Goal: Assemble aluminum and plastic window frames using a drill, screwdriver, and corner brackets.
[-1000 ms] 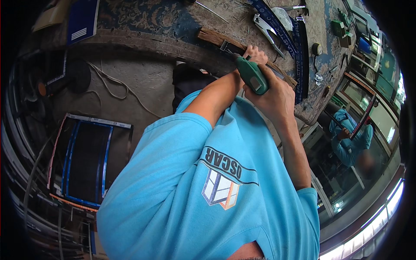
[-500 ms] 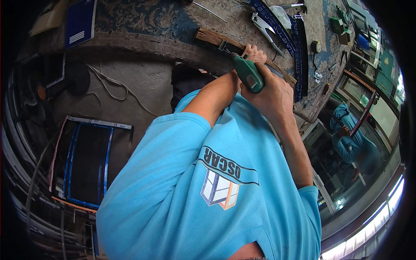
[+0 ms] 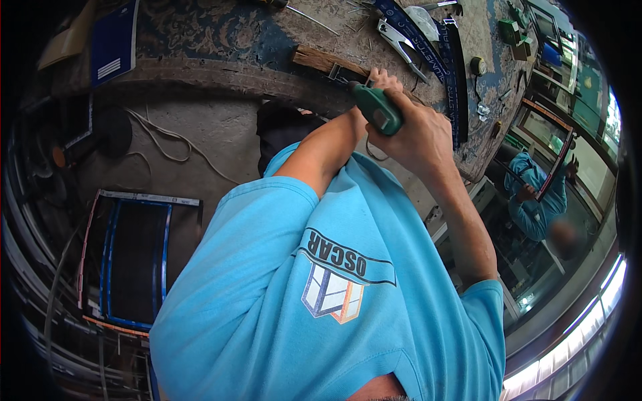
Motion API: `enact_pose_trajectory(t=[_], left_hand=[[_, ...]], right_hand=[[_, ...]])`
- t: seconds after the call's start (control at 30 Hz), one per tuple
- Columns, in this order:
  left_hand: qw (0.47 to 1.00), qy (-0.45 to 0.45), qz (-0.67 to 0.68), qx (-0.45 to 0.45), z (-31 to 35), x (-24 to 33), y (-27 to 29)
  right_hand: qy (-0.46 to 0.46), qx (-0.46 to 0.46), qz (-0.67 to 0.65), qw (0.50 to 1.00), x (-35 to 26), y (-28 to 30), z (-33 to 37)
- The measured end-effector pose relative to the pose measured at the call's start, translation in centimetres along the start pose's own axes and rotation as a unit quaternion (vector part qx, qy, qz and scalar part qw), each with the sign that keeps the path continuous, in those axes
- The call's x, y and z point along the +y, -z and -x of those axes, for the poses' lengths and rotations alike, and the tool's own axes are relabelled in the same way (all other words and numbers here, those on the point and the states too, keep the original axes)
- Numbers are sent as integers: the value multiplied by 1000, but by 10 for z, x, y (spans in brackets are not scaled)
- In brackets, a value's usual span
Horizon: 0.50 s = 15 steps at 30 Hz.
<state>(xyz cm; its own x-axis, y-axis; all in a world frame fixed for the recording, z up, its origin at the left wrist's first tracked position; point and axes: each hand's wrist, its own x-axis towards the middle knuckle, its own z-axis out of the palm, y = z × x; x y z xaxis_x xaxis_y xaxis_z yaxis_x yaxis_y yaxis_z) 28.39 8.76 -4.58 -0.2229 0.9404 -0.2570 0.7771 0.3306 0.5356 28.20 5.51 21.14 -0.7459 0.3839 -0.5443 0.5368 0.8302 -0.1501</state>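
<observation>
In my right hand (image 3: pixel 421 130) is a green power drill (image 3: pixel 378 110), its grip wrapped by my closed fingers. The drill's nose points up and left at the end of a dark metal profile (image 3: pixel 336 71) at the table edge. My left hand (image 3: pixel 386 79) is closed over the profile just beyond the drill, its fingers curled and partly hidden behind the tool. A rough wooden block (image 3: pixel 314 58) lies along the profile's far side. Whether the drill tip touches the metal is too small to tell.
On the worn, patterned table (image 3: pixel 221 37) lie pliers (image 3: pixel 401 48), dark printed strips (image 3: pixel 455 80), a tape measure (image 3: pixel 478 65), a screwdriver (image 3: pixel 311 19) and a blue folder (image 3: pixel 115 43). A blue-edged frame (image 3: pixel 137 260) stands lower left. Another person (image 3: pixel 538 194) holds a frame at right.
The view has shifted slightly, so the table's things sit a little further left and up. My hands keep their places at the profile. The other person's one hand now shows raised beside the frame.
</observation>
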Motion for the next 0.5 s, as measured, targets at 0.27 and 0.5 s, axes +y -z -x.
enact_pose_trajectory(t=[0.27, 0.5], left_hand=[[999, 19, -24, 28, -10, 4, -23], [997, 12, -27, 73, -14, 3, -33]], right_hand=[[35, 73, -36, 996, 11, -7, 12], [-23, 30, -27, 999, 6, -10, 14]])
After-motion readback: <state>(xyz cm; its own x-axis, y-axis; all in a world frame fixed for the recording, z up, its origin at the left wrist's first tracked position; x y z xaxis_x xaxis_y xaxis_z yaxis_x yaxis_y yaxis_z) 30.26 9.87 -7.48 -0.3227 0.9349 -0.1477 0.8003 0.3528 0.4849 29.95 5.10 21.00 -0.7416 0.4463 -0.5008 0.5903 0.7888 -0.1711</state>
